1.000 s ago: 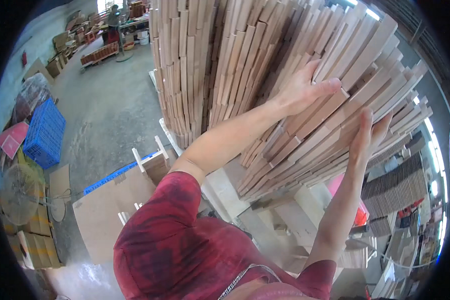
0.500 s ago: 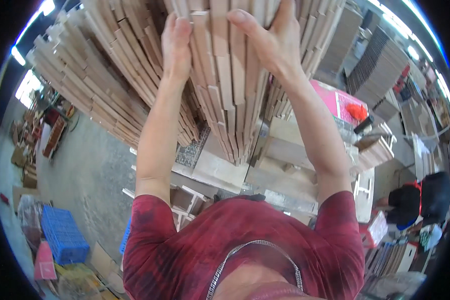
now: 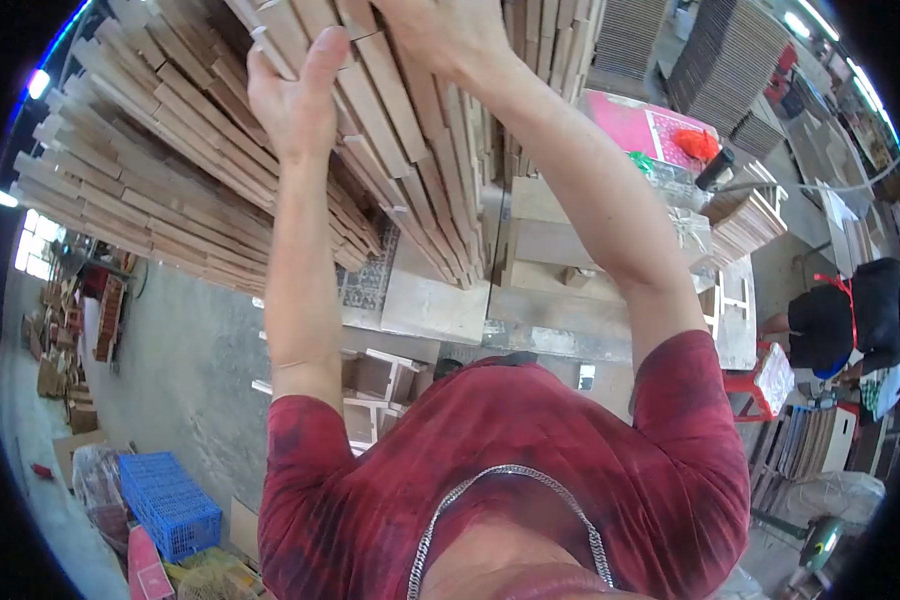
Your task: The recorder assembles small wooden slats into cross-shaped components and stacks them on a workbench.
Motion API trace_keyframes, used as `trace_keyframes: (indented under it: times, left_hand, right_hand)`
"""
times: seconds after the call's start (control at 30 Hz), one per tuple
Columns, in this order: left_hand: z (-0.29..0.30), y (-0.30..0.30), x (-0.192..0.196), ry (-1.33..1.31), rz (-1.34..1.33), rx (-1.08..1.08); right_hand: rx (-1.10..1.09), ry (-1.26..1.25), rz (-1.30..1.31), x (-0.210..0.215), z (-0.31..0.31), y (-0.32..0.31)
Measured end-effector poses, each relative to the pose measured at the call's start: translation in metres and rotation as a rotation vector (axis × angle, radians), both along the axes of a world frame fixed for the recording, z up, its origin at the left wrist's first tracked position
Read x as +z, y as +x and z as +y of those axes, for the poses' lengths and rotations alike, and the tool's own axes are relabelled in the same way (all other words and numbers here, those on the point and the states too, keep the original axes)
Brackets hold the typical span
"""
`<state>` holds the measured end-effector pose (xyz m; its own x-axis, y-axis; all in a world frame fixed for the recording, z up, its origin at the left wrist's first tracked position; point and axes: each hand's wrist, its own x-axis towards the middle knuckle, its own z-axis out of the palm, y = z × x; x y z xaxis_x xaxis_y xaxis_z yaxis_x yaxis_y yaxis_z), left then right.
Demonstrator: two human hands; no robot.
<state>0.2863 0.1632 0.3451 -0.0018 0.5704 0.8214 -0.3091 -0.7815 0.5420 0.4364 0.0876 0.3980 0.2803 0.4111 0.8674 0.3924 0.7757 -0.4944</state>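
Two hands (image 3: 300, 112) (image 3: 452, 38) touch one tall stack of wooden strips (image 3: 385, 110).

Before you, pale brown wooden strips (image 3: 395, 130) rise in a tall, close-packed stack, their ends staggered

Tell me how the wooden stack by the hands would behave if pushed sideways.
The wooden stack would likely tip or shed pieces, being tall and built from many separate lengths. Each piece looks stiff, being squared wood.
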Motion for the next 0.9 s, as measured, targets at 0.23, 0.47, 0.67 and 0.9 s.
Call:
trace_keyframes:
  times: [0.23, 0.47, 0.67, 0.9]
  left_hand:
    - [0.007, -0.002, -0.015, 0.090, 0.129, 0.152]
    - [0.011, -0.031, -0.045, 0.060, 0.217, 0.300]
    - [-0.026, -0.052, -0.106, 0.180, 0.266, 0.286]
    - [-0.075, -0.088, -0.260, -0.739, 0.151, 0.167]
  right_hand:
    - [-0.550, 0.171, 0.074, -0.023, 0.009, -0.002]
    - [-0.533, 0.080, -0.117, -0.080, -0.069, 0.027]
    - [-0.438, -0.120, -0.275, -0.144, -0.215, 0.124]
    - [-0.608, -0.785, 0.203, -0.219, -0.334, 0.160]
